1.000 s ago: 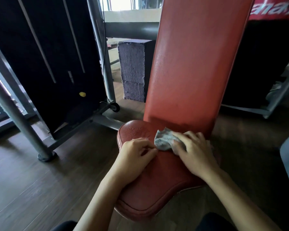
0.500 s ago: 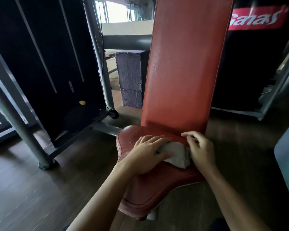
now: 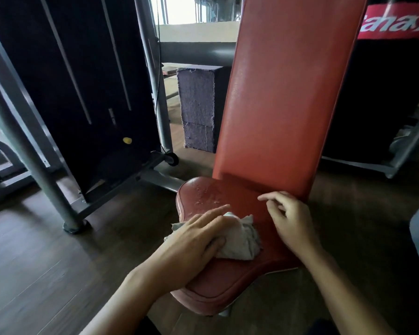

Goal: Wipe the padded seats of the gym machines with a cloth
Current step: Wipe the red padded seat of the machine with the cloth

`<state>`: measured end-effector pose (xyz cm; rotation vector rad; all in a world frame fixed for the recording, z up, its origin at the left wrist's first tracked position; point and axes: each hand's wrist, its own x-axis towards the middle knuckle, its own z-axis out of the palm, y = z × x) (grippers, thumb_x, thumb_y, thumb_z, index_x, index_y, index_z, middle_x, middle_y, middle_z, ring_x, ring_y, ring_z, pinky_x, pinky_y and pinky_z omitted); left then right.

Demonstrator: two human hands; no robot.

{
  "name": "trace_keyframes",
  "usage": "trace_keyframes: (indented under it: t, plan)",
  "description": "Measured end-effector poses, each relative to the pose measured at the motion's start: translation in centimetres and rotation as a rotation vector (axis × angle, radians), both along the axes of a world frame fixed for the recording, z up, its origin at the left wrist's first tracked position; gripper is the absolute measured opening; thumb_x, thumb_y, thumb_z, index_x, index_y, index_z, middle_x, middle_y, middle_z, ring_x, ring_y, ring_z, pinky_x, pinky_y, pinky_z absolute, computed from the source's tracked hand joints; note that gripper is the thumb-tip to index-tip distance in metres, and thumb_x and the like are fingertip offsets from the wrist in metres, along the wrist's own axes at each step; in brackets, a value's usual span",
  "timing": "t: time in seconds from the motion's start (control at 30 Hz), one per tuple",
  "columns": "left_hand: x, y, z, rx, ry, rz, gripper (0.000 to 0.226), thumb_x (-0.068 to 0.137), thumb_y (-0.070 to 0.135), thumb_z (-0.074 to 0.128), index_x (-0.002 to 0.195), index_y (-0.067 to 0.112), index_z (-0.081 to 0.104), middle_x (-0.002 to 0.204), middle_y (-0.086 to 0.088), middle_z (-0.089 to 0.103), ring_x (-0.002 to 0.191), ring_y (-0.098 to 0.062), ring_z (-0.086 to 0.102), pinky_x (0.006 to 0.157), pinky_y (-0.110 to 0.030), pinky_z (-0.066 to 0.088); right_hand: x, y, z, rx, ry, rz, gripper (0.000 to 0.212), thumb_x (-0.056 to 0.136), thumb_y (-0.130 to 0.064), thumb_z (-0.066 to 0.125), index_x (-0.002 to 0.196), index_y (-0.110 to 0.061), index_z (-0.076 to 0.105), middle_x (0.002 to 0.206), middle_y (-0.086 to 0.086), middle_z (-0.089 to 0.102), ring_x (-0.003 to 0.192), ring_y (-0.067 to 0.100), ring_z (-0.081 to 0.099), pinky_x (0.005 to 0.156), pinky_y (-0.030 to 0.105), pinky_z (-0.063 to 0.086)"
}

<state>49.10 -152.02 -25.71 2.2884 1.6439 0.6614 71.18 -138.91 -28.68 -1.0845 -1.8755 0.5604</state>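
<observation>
Since half a second ago the cloth [image 3: 242, 240] has passed from the right hand to the left hand [image 3: 196, 238], which now lies on it with fingers stretched flat, its grip apart and pressing rather than clamped. The cloth sits bunched on the middle of the red padded seat [image 3: 228, 284], partly hidden beneath the palm. Just beyond, the right hand [image 3: 290, 221] has lifted clear of the cloth, its grip loose and holding nothing; whether its fingertips touch the pad cannot be told. The step in hand looks like wiping this seat, and its far left corner, speckled with droplets or scuffs, seems not yet covered. The next move probably calls for a firm sweep of the left hand toward that corner. Farther off rises the backrest [image 3: 283, 93]; the seat's support is hidden, and the red banner [image 3: 394, 25] is cut off at the frame edge
</observation>
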Motion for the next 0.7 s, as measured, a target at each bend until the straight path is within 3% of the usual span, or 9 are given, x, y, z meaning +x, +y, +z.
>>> trace_keyframes:
  t: [0.07, 0.17, 0.23, 0.33, 0.43, 0.53, 0.7]
  plan:
    - [-0.7, 0.8, -0.3, -0.001, 0.018, -0.050, 0.042, 0.105, 0.044, 0.036, 0.146, 0.053, 0.041, 0.156, 0.028, 0.036, 0.139, 0.007, 0.032, 0.114, -0.011, 0.023, -0.7, 0.5, 0.2, 0.004, -0.004, 0.025, 0.026, 0.096, -0.002, 0.057, 0.101, -0.018, 0.077, 0.104, -0.012, 0.071, 0.103, -0.003, 0.064, 0.088, 0.004, 0.042]
    - [-1.7, 2.4, -0.7, -0.014, -0.049, -0.042, 0.041, 0.102, 0.049, 0.044, 0.140, 0.045, 0.055, 0.147, 0.025, 0.050, 0.135, 0.010, 0.036, 0.113, -0.009, 0.024, -1.5, 1.4, -0.1, -0.042, -0.092, 0.019, 0.024, 0.094, -0.002, 0.059, 0.102, -0.016, 0.077, 0.103, -0.007, 0.071, 0.100, 0.002, 0.064, 0.087, 0.006, 0.040]
    - [-2.4, 3.5, -1.0, -0.049, -0.087, -0.040, 0.046, 0.093, 0.063, 0.051, 0.135, 0.045, 0.060, 0.140, 0.028, 0.054, 0.134, 0.004, 0.041, 0.113, -0.019, 0.032, -1.7, 1.9, -0.8, -0.055, -0.162, -0.027, 0.022, 0.093, -0.002, 0.060, 0.101, -0.014, 0.077, 0.104, -0.001, 0.070, 0.102, 0.013, 0.065, 0.091, 0.016, 0.042]
    - [-3.0, 4.7, -1.1, -0.054, -0.106, -0.041, 0.050, 0.083, 0.070, 0.060, 0.127, 0.046, 0.065, 0.134, 0.031, 0.056, 0.131, 0.001, 0.043, 0.109, -0.019, 0.035, -1.8, 2.4, -1.4, -0.026, -0.199, -0.092, 0.020, 0.092, -0.003, 0.061, 0.098, -0.012, 0.077, 0.103, 0.003, 0.071, 0.102, 0.022, 0.066, 0.095, 0.032, 0.048]
    - [-2.6, 4.6, -0.7, 0.031, -0.008, -0.062, 0.050, 0.085, 0.065, 0.061, 0.130, 0.043, 0.064, 0.140, 0.029, 0.052, 0.137, 0.000, 0.037, 0.113, -0.018, 0.031, -2.2, 2.8, -1.6, -0.028, -0.244, -0.144, 0.019, 0.091, -0.008, 0.060, 0.097, -0.015, 0.077, 0.105, 0.003, 0.070, 0.102, 0.025, 0.065, 0.094, 0.038, 0.050]
    - [-1.8, 3.8, -0.3, 0.124, 0.087, -0.187, 0.045, 0.095, 0.045, 0.059, 0.139, 0.035, 0.060, 0.151, 0.020, 0.048, 0.145, -0.005, 0.036, 0.119, -0.022, 0.028, -2.3, 2.8, -1.6, -0.046, -0.261, -0.148, 0.019, 0.092, -0.010, 0.060, 0.097, -0.017, 0.076, 0.105, 0.001, 0.069, 0.103, 0.023, 0.064, 0.094, 0.037, 0.049]
    - [-2.5, 5.5, -0.5, 0.067, -0.015, -0.231, 0.037, 0.098, 0.046, 0.062, 0.132, 0.034, 0.067, 0.139, 0.020, 0.059, 0.135, -0.001, 0.048, 0.111, -0.025, 0.039, -2.1, 2.9, -1.6, -0.042, -0.221, -0.146, 0.018, 0.092, -0.010, 0.059, 0.094, -0.018, 0.076, 0.102, 0.000, 0.069, 0.100, 0.023, 0.065, 0.093, 0.041, 0.050]
